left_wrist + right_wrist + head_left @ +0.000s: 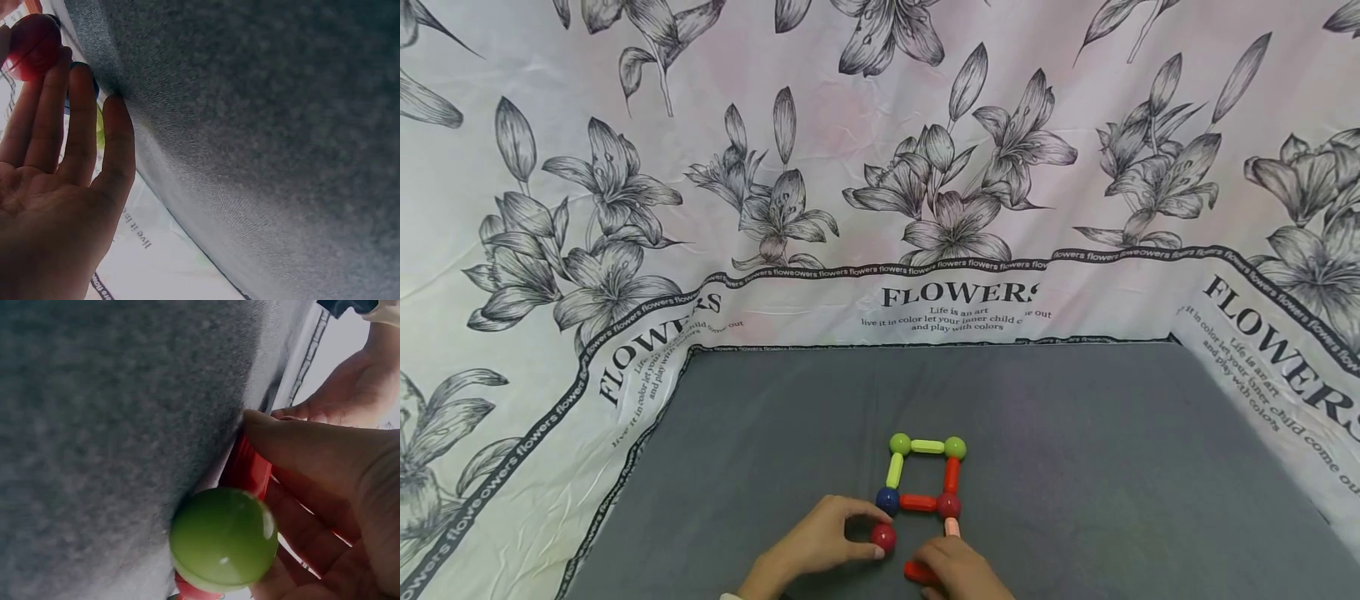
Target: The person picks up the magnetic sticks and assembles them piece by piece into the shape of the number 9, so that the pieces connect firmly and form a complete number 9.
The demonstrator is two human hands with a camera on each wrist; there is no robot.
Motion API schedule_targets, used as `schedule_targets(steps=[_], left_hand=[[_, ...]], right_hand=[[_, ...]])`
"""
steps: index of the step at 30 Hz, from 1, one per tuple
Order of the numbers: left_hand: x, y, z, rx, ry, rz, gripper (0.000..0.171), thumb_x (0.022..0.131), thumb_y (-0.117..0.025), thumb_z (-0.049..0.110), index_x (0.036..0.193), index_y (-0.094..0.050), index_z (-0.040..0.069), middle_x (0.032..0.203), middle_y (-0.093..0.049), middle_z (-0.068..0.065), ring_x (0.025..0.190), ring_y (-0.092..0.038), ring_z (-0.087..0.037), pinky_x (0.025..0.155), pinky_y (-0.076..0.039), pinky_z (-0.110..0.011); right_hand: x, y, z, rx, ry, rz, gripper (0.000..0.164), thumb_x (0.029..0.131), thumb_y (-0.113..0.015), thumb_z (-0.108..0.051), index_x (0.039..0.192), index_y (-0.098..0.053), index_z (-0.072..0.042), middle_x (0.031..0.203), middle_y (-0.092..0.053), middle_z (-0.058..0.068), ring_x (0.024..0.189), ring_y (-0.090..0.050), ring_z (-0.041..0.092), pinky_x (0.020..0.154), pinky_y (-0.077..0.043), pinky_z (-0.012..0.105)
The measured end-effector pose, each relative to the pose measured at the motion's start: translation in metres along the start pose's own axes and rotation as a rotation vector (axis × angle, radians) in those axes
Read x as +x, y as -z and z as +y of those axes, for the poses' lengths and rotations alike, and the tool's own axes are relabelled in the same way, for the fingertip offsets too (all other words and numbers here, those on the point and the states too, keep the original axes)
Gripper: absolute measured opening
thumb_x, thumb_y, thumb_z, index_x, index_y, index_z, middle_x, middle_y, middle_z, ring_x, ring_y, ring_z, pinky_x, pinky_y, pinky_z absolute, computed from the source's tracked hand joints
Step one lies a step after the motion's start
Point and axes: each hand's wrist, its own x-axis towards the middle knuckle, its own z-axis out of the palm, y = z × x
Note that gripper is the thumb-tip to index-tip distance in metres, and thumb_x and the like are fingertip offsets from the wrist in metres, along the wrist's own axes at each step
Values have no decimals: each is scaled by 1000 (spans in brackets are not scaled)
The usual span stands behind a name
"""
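Observation:
A square of magnetic rods and balls lies on the grey cloth: two green balls (955, 447) at the far corners, a blue ball (887, 500) near left, a dark red ball (949, 505) near right. My left hand (827, 537) pinches a loose red ball (883, 538) between thumb and fingers, just below the blue ball. My right hand (958, 571) holds a red rod (247, 469) between thumb and fingers. A green ball (224, 540) sits at that rod's end, hidden in the head view. From the dark red ball a pink rod (952, 527) runs toward the right hand.
Grey cloth (760, 433) covers the work surface. White floral fabric (820, 308) rises at the back and both sides. The square's other rods are yellow-green (928, 447) on the far and left sides, red (918, 502) on the near and right sides.

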Motion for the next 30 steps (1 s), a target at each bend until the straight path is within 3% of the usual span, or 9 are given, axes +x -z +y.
schedule_targets(steps=[7,13,20,24,30], left_hand=[[2,-3,-1,13,-11,0,31,82,-83,30,111,-76,21,106,-74,13,102,-64,0,93,-52,-28],[4,-9,0,21,-66,-37,32,81,-84,28,111,-76,18,102,-73,12,92,-61,5,83,-51,-21],[5,-20,0,46,-113,-20,31,81,-84,30,109,-75,19,98,-69,15,84,-58,8,75,-50,-16],[5,-22,2,55,-112,-15,31,81,-83,31,108,-75,20,96,-66,17,83,-57,8,74,-50,-16],[4,-25,5,57,-81,-32,30,81,-84,35,107,-75,22,91,-65,18,79,-56,7,72,-48,-15]], right_hand=[[3,-1,-4,-74,28,37,23,79,-81,-8,98,-69,-14,85,-60,-9,78,-49,1,72,-50,24],[2,-2,-4,-51,45,62,22,80,-80,-7,98,-67,-13,83,-59,-10,77,-48,1,71,-49,25],[1,-2,0,-2,76,99,17,85,-77,-11,97,-66,-15,85,-64,-9,78,-50,1,74,-50,26],[-1,0,0,-1,82,112,16,86,-77,-13,98,-67,-15,87,-67,-7,80,-53,2,75,-50,26],[-1,2,1,28,23,78,16,86,-77,-14,99,-68,-17,88,-67,-10,81,-53,0,75,-51,27]])
